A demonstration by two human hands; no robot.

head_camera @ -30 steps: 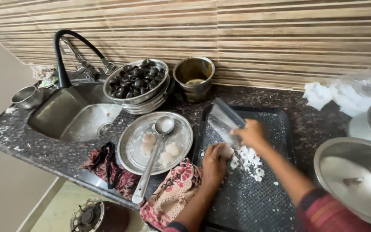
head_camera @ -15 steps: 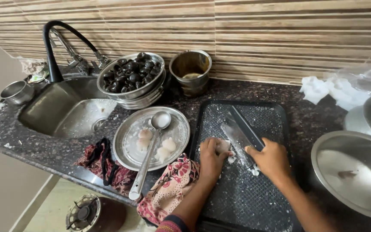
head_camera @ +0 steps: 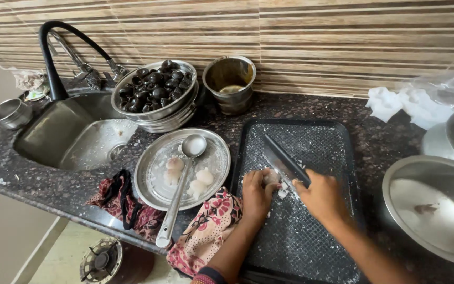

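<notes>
Head view looks down on a small white piece of food (head_camera: 272,176) lying on the black cutting board (head_camera: 311,247), near the board's middle. Left hand (head_camera: 256,193) presses down on that piece, fingers curled over it, forearm reaching up from the board's near edge. Right hand (head_camera: 321,195) has its grip closed around the handle of a knife (head_camera: 282,159), wrist bent inward; the blade slants toward the board's far left corner and its edge meets the white piece. White crumbs are scattered over the board around both hands.

Left of the board, touching the table (head_camera: 38,184), sits a steel plate (head_camera: 153,181) with a few pale pieces and a long ladle (head_camera: 177,202) across it. A floral cloth (head_camera: 203,236) hangs just off the board's near left corner. Beyond the plate stands a bowl of dark round fruits (head_camera: 156,87), and behind the board a steel cup (head_camera: 230,84). Right of the board lies a large steel lid (head_camera: 432,208); crumpled white plastic (head_camera: 405,105) rests beyond it.
</notes>
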